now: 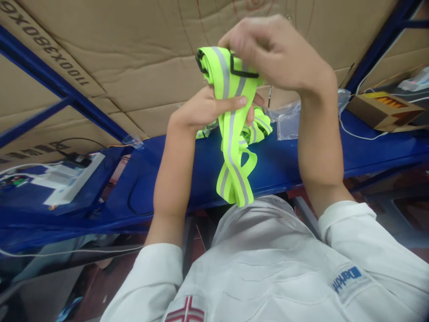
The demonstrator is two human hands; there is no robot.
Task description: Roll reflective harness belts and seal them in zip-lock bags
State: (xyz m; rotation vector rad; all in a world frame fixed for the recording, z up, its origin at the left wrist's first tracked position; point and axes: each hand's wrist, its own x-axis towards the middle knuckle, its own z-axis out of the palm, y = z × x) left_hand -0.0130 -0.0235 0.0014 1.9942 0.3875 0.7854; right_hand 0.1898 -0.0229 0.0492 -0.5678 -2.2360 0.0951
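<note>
A neon yellow-green reflective strap (231,129) with a grey stripe hangs in folds in front of me. My left hand (214,106) grips its middle, with the thumb lying across the front. At the top of the strap, my right hand (264,51) has its fingers curled over the folded end beside a black buckle (244,71). Another black fitting (201,60) shows at the upper left of the fold. Loops of the strap dangle toward my lap. Behind my left hand, more yellow-green strap (259,127) lies on the blue table (275,156).
Large cardboard sheets (134,58) stand behind the table within a blue metal frame (60,85). A clear plastic bag (288,120) lies right of the straps. Farther right sits a small open cardboard box (385,112) near white cables. At left is a white power strip (73,179).
</note>
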